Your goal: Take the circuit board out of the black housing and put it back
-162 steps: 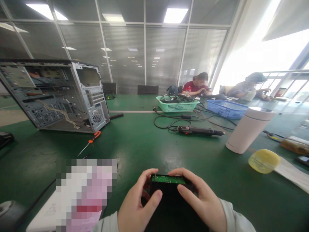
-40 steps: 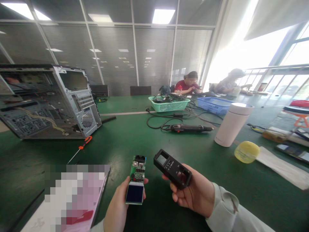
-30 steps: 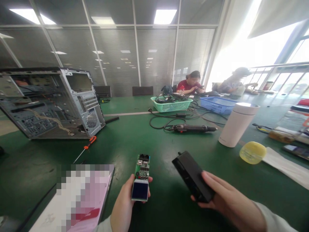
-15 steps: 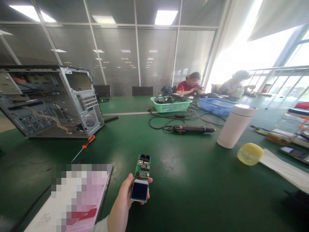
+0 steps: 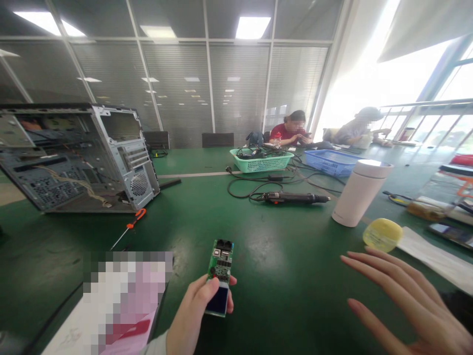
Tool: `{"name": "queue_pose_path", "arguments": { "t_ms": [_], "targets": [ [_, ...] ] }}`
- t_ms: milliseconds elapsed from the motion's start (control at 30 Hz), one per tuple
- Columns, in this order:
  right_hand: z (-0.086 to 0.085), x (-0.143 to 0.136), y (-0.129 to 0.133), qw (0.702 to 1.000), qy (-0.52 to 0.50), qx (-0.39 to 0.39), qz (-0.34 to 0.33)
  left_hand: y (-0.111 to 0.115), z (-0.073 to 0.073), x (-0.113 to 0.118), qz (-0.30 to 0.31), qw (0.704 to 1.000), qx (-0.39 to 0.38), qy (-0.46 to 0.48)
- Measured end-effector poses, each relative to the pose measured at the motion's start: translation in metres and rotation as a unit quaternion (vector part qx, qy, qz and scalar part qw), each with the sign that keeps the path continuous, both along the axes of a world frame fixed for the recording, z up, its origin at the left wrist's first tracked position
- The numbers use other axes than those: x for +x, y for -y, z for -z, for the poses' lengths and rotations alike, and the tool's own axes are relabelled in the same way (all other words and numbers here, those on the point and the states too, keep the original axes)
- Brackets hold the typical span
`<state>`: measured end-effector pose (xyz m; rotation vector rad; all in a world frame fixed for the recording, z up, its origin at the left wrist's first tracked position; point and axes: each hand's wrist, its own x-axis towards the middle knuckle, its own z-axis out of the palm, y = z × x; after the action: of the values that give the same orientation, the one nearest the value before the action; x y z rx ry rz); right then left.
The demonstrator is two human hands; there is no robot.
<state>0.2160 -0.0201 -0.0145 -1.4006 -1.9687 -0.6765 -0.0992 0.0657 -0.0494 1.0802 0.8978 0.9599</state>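
Head view: circuit board (image 5: 220, 271), long axis pointing away, pinched at its screen end by left hand (image 5: 192, 315); right hand (image 5: 402, 296) well apart, fingers spread, empty.

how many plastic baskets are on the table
2: a green basket holding cables at the far middle of the table, and a blue basket just right of it, near the seated people. Others may be hidden.

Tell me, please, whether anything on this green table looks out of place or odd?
Yes: the computer case on the left stands open, side panel off, its cables exposed. The left hand holds a bare circuit board with a small screen, no housing around it. The right hand is open and holds nothing.
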Motion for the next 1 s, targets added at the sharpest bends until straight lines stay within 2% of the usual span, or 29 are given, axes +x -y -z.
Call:
{"name": "queue_pose_path", "arguments": {
  "t_ms": [167, 300, 433, 533, 667, 833, 1000],
  "targets": [
    [-0.022, -0.046, -0.019, 0.999, 0.009, -0.017, -0.049, 0.004, -0.007, -0.001, -0.006, 1.0, 0.005, -0.015],
    [-0.026, -0.066, -0.025, 0.991, -0.067, -0.065, -0.093, 0.005, -0.008, 0.0, 0.003, 1.0, 0.008, -0.004],
    [-0.028, -0.089, -0.037, 0.964, -0.162, -0.133, -0.162, 0.006, -0.009, 0.002, -0.001, 1.0, 0.017, 0.003],
    [-0.022, -0.106, -0.047, 0.938, -0.231, -0.166, -0.2, 0.006, -0.011, 0.003, -0.007, 1.0, 0.02, 0.0],
    [-0.002, -0.117, -0.057, 0.911, -0.294, -0.195, -0.214, 0.005, -0.009, 0.002, -0.011, 1.0, 0.022, -0.013],
    [0.02, -0.115, -0.06, 0.901, -0.309, -0.204, -0.225, 0.004, -0.002, 0.0, -0.002, 0.999, 0.038, -0.031],
    [0.021, -0.113, -0.059, 0.897, -0.318, -0.208, -0.225, 0.008, -0.006, -0.002, 0.001, 0.996, 0.04, -0.084]
  ]
}}
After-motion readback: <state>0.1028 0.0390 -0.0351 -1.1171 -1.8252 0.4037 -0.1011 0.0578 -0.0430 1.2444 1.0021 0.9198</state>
